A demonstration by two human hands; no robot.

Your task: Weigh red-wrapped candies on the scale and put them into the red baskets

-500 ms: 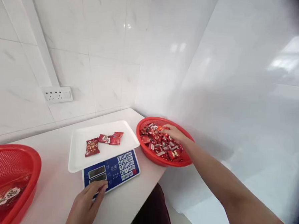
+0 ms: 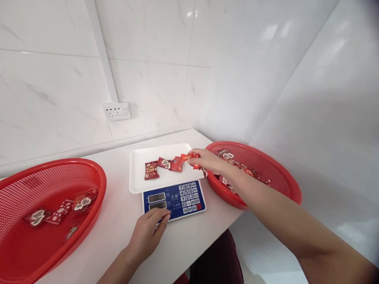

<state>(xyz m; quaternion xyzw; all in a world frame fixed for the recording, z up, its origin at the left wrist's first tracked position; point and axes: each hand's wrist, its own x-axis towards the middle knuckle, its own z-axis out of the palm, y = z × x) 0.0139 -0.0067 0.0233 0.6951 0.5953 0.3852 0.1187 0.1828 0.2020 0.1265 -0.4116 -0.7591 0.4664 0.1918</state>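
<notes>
My right hand (image 2: 204, 159) is closed on a bright red-orange candy packet (image 2: 188, 157) above the right side of the scale's white tray (image 2: 139, 179). On the tray, a dark red packet (image 2: 151, 170) lies at the left, with a smaller red packet (image 2: 164, 163) and another red packet (image 2: 176, 164) beside it. My left hand (image 2: 148, 233) rests at the front left of the blue scale panel (image 2: 174, 199), thumb and fingertips drawn together with nothing seen between them. Its fingers partly cover the lower display.
To the right, a red mesh basket (image 2: 282, 181) holds many packets and is partly hidden by my right forearm. A second red basket (image 2: 95, 171) at the left contains several packets. Behind the white table (image 2: 121, 240) is a tiled wall with a socket (image 2: 117, 111).
My right hand has left the right basket and moved left over the tray with a red-orange packet. My left hand stays on the scale. The view has turned left, showing more of the left basket.
</notes>
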